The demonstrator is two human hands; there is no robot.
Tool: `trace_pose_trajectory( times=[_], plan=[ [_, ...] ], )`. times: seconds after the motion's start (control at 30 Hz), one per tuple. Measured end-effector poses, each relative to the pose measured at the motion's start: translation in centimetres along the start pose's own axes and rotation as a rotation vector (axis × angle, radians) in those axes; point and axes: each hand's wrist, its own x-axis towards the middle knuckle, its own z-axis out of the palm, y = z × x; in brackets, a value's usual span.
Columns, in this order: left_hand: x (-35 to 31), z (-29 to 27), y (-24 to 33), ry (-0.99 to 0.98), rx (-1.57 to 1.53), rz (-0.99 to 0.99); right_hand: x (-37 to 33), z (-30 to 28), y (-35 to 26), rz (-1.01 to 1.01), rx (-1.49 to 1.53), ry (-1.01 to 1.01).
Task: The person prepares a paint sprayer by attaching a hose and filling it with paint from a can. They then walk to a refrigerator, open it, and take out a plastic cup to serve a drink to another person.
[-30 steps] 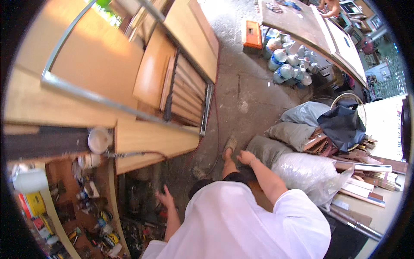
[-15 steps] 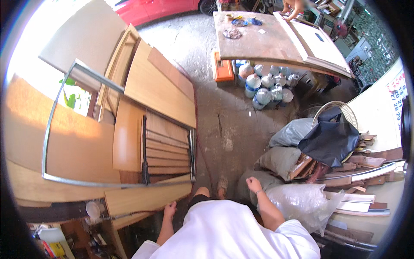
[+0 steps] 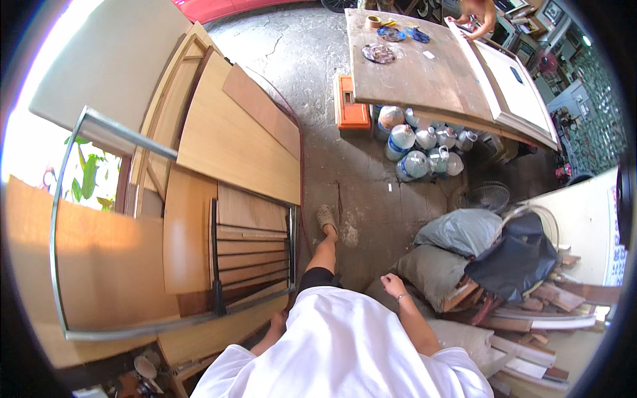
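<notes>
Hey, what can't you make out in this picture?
All in the head view:
Red car: mostly cut off by the top edge.
Rear plastic bottles: partly hidden by the wooden tabletop.
Left hand: fingers too shadowed to make out.
Grey plastic bag: contents hidden by its opaque sides.

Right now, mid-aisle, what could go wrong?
Trip: the shoe is close to the thin reddish cord along the panels' edge; a foot might catch it.
Scrape: the right hand is beside the grey-brown sack, where wood offcuts stick out; brushing past could graze it.
Knock: the left hand, partly hidden by the shirt, is near the metal frame and might bump it.
</notes>
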Motion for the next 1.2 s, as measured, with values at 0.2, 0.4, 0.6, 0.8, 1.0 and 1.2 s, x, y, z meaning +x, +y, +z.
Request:
trace_pose_trajectory(
  times=[0.2,0.4,0.6,0.8,1.0,1.2],
  plan=[
    [6.0,-6.3,10.5,-0.057,0.514,0.165,9.8,-7.8,-6.8,0.176,-0.108,-0.044],
    [21.0,-19.2,38.6,0.177,-0.473,0.066,21.4,-15.9,-27.4,-0.226,-0.217,0.123],
    [32.0,-28.2,59.6,0.271,-0.280,0.526,30.2,-21.0,-51.2,-0.449,-0.032,0.094],
    [41.6,-31.6,67.2,0.136,-0.150,0.318,41.7,-25.5,-66.1,-0.579,0.033,0.032],
    [42.0,-33.6,68.8,0.003,0.019,-0.110,55.9,-30.9,-81.3,-0.683,-0.162,0.008],
    [51.6,-37.7,79.9,-0.033,-0.167,-0.068,66.2,-34.6,-97.8,-0.866,0.014,0.058]
  ],
)
